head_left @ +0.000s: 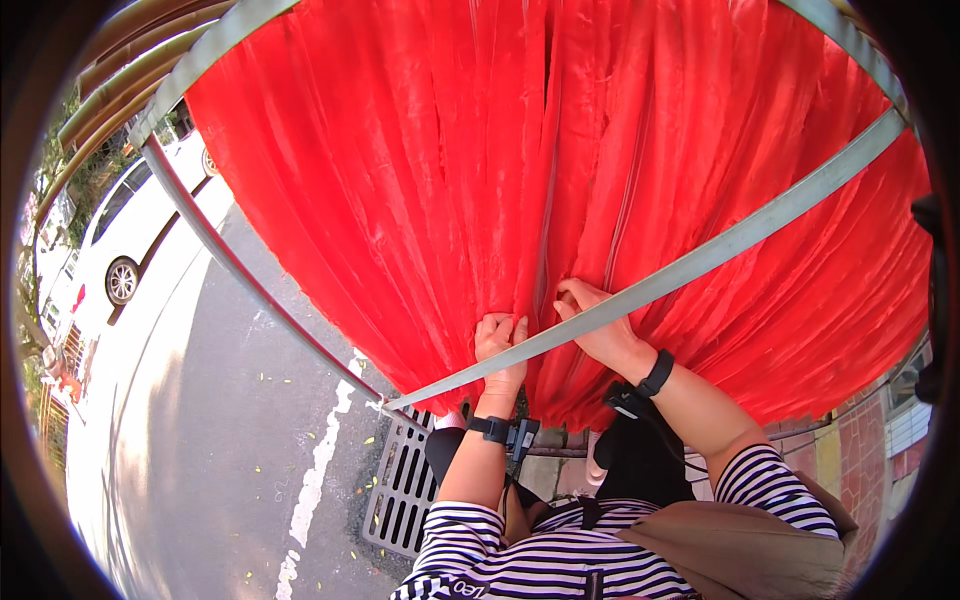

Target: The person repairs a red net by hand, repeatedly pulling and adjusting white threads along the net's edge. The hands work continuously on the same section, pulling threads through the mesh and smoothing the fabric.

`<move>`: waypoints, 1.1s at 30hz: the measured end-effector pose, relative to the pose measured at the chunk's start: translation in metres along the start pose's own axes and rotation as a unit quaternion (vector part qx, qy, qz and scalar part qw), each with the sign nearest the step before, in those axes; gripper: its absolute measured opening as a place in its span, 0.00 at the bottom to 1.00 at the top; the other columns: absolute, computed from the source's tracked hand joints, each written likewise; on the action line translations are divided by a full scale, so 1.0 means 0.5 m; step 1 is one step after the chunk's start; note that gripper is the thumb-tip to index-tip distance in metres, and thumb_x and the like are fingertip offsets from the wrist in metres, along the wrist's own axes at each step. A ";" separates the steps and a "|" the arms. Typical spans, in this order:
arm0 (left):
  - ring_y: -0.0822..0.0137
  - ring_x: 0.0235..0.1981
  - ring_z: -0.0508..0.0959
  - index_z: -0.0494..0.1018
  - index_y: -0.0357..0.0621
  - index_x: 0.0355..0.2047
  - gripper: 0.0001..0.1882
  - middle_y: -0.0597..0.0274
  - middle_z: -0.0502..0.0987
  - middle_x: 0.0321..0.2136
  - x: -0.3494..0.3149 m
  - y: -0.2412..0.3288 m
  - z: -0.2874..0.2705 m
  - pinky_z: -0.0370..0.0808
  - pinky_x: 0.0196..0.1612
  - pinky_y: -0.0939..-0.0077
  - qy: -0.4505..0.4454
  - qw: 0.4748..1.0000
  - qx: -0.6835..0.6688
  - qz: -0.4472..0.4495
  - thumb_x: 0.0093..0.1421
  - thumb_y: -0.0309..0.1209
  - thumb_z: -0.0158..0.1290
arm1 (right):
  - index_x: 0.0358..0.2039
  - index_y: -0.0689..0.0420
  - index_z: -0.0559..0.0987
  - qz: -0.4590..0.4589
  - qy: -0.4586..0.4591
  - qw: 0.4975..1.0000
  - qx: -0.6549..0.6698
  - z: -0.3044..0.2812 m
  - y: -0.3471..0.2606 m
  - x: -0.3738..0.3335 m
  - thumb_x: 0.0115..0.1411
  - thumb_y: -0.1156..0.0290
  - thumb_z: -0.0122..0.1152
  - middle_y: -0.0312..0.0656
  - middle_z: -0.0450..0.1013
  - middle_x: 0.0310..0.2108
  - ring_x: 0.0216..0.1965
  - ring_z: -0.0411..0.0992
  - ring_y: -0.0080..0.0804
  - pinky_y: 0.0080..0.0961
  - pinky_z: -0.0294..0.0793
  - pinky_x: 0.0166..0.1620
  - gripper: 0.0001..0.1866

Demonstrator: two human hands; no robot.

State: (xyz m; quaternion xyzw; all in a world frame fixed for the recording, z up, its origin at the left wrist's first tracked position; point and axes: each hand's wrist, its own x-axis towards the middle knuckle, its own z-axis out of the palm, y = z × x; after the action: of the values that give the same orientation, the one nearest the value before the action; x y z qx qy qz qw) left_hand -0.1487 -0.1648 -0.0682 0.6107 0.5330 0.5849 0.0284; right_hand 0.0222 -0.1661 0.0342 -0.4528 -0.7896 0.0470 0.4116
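A large sheet of red cloth (420,200), gathered into many narrow pleats, hangs in front of me and fills most of the head view. Low on the cloth, near its middle, my left hand (500,342) is closed on a fold. Just to its right, my right hand (612,335) has its fingers curled in a pinch at another pleat; the fingertips are partly hidden in the folds. A flat grey metal bar (720,247) slants across the cloth and passes in front of both hands. Each wrist wears a black strap.
A curved metal rail (245,275) joins the bar at a tied corner on the left. Below it lies a drain grate (400,490) beside a white road line (318,470). A white car (140,220) stands on the road at far left. Brick paving (855,460) lies to the right.
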 end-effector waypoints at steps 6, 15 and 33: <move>0.51 0.35 0.76 0.79 0.38 0.29 0.06 0.54 0.76 0.31 0.002 -0.003 -0.002 0.74 0.40 0.59 -0.010 1.000 0.001 0.000 0.56 0.28 0.64 | 0.47 0.71 0.71 0.000 0.082 0.996 -0.024 -0.019 -0.036 0.081 0.63 0.64 0.65 0.61 0.73 0.37 0.34 0.75 0.59 0.46 0.75 0.35 0.23; 0.44 0.43 0.76 0.74 0.38 0.52 0.21 0.46 0.76 0.40 -0.021 0.017 -0.004 0.75 0.48 0.56 -0.125 0.992 0.009 0.013 0.59 0.31 0.60 | 0.27 0.70 0.72 -0.042 0.135 0.989 0.035 -0.056 -0.051 0.156 0.64 0.71 0.64 0.59 0.68 0.25 0.26 0.70 0.59 0.42 0.69 0.29 0.15; 0.70 0.42 0.81 0.78 0.35 0.48 0.10 0.60 0.82 0.40 0.200 0.304 -0.350 0.77 0.50 0.75 -0.408 0.876 -0.249 -0.062 0.68 0.25 0.55 | 0.21 0.66 0.71 0.010 0.094 0.991 0.091 -0.091 -0.056 0.182 0.63 0.68 0.63 0.61 0.68 0.20 0.21 0.70 0.59 0.45 0.65 0.24 0.18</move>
State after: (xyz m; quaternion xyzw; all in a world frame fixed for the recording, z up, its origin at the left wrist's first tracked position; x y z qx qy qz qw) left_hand -0.2104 -0.2650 0.1552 0.7335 0.3482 0.3943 0.4304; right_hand 0.0122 -0.1277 0.1318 -0.4234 -0.7352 0.0803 0.5232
